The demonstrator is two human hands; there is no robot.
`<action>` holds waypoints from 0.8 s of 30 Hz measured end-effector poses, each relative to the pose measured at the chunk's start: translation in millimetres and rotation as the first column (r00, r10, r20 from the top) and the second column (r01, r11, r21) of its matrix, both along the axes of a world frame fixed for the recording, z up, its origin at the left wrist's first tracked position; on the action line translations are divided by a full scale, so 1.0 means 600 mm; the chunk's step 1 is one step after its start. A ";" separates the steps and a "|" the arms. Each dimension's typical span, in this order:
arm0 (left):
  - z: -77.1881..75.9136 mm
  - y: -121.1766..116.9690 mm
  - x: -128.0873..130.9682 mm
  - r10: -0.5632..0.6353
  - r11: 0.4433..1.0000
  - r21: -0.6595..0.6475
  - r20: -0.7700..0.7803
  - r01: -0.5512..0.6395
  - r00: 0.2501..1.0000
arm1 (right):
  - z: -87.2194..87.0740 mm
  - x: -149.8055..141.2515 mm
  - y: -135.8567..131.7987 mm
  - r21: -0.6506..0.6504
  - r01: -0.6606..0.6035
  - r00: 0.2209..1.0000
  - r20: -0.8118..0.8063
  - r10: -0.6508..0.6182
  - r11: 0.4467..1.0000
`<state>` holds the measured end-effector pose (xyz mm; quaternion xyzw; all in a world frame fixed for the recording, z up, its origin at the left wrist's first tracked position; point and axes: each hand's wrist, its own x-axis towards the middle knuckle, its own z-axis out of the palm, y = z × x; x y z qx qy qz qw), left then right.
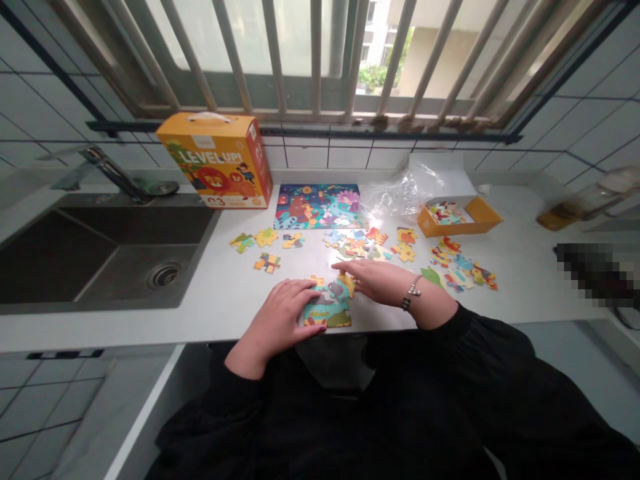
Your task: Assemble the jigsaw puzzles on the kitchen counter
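Sink: steel sink (100, 260) set into the desk (225, 313), at far left, with a tap (113, 172) behind it.
Box: orange puzzle box (215, 160), upright at the back, beside the tap.
Picture: puzzle picture (317, 207), flat against the back wall area, showing jungle animals.
Left pieces: loose pieces (255, 245) in small clusters, just left of centre.
Left hand: left hand (280, 320) rests over the joined patch (327, 307), fingers spread flat on it, holding nothing.
Patch: lies on the desk directly in front of the person, between both hands.
Right hand: right hand (377, 280), with a bracelet (411, 295) at the wrist, reaches left; fingers extended and narrow, the tips at a yellow piece (346, 283) on the patch's upper edge.
Right pieces: scattered pieces (457, 270) spread beyond the right hand.
Back right: plastic bag (400, 190) and orange tray (457, 220) holding more pieces.
Handling: a flat left hand steadies the patch well; light fingertip pressure should seat the yellow piece without shifting its neighbours.
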<state>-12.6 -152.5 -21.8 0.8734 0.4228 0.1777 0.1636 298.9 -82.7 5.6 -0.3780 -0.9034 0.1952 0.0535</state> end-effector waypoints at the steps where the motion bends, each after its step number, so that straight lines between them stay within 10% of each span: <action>1: 0.001 0.000 -0.002 0.000 1.000 0.000 0.001 0.000 1.000 | -0.003 -0.004 -0.006 0.025 -0.007 1.000 0.001 0.007 1.000; 14: 0.000 -0.005 0.001 0.003 1.000 0.017 0.010 -0.004 1.000 | -0.037 -0.073 -0.057 0.264 0.269 0.961 -0.007 -0.277 0.926; 24: -0.001 -0.005 0.001 -0.004 1.000 0.017 0.007 0.004 1.000 | -0.029 -0.030 -0.023 0.146 0.063 0.992 -0.114 -0.046 0.987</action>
